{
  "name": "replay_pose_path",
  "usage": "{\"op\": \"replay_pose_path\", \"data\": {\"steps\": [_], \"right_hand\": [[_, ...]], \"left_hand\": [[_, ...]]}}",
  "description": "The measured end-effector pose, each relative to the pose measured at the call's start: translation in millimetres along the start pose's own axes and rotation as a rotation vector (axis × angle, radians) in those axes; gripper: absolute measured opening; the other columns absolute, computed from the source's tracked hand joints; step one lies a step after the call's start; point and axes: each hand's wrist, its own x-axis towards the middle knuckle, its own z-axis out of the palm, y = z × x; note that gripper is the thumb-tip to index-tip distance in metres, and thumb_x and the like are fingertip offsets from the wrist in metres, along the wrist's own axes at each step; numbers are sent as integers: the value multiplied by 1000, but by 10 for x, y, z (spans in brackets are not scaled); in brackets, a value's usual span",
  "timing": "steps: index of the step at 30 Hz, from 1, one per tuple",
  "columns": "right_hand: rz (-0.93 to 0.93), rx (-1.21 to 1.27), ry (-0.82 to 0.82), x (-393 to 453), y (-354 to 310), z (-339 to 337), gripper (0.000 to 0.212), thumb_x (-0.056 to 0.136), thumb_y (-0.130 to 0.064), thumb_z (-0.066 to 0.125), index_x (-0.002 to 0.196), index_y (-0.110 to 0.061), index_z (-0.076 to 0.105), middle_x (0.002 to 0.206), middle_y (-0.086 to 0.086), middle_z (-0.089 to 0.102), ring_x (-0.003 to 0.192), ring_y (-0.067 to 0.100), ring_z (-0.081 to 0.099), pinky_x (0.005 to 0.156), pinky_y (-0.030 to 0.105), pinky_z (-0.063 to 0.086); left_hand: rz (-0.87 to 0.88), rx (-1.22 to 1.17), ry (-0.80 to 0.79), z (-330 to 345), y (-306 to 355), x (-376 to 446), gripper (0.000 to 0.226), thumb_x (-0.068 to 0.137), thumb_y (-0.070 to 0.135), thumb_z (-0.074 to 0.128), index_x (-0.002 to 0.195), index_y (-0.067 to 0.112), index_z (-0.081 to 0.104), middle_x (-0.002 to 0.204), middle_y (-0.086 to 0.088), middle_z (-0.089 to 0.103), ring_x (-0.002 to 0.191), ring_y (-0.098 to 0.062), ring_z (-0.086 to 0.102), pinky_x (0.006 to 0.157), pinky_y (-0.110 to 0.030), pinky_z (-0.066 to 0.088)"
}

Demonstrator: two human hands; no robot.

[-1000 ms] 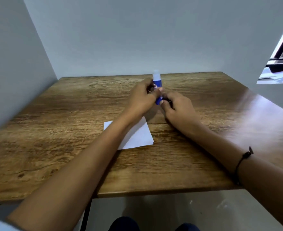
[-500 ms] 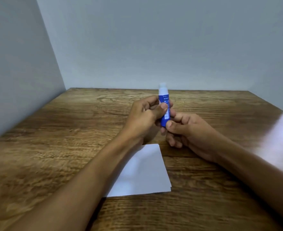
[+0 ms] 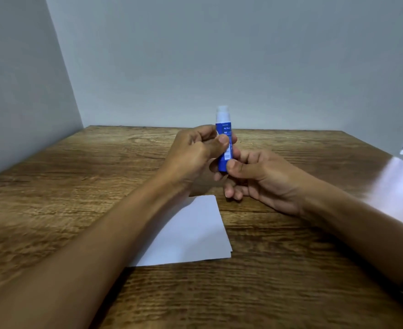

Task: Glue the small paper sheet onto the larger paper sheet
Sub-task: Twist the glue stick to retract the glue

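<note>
Overhead: glue stick [image 3: 224,141] upright, long axis vertical, white end up, above the wooden table [image 3: 53,186]. Gripped mid-barrel by left hand [image 3: 195,155], fingers curled round; pinched at the base by right hand [image 3: 262,176], thumb and fingers. White paper sheet [image 3: 191,236] flat just below, nearer the left forearm; second sheet indistinguishable.

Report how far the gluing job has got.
Done: nothing glued yet; white paper lies flat on the table. In hand: the left hand grips the upright glue stick, while the right hand pinches its base. Left: spreading glue and pressing the sheets together.
</note>
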Motion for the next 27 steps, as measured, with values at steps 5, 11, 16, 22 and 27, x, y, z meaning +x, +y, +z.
{"op": "replay_pose_path", "data": {"steps": [5,11,16,22,27], "right_hand": [[-29,-50,21,8,17,3,10,67,-19,68,77,-18,66,55,2,60,46,13,56,41,18,43],[-8,90,-90,-2,11,-54,16,86,-15,53,98,-7,59,90,8,69,61,18,64,53,22,50],[-19,15,-8,1,21,-36,9,70,-14,63,79,-14,66,73,8,61,52,13,60,47,19,49],[29,84,-130,-20,-24,-69,27,79,-17,58,103,-5,59,89,9,67,63,18,64,56,22,53],[10,40,-42,-3,-4,-37,18,74,-14,59,91,-9,63,74,6,67,56,13,62,52,20,51]], "left_hand": [[18,-4,-15,8,3,-16,12,88,1,47,90,-4,58,70,-9,56,41,-1,53,38,-11,39],[-22,-10,6,-6,-21,10,14,88,4,48,92,-4,58,55,0,61,37,-7,47,37,-14,32],[20,39,-18,5,2,-24,13,88,2,48,90,-3,59,66,-6,59,40,-5,51,37,-14,38],[11,66,-17,-38,-29,9,13,88,7,50,85,3,61,60,-5,58,42,-11,45,38,-19,35],[38,92,-30,-62,-43,12,13,87,8,51,85,4,63,59,-3,62,41,-13,46,39,-17,39]]}}
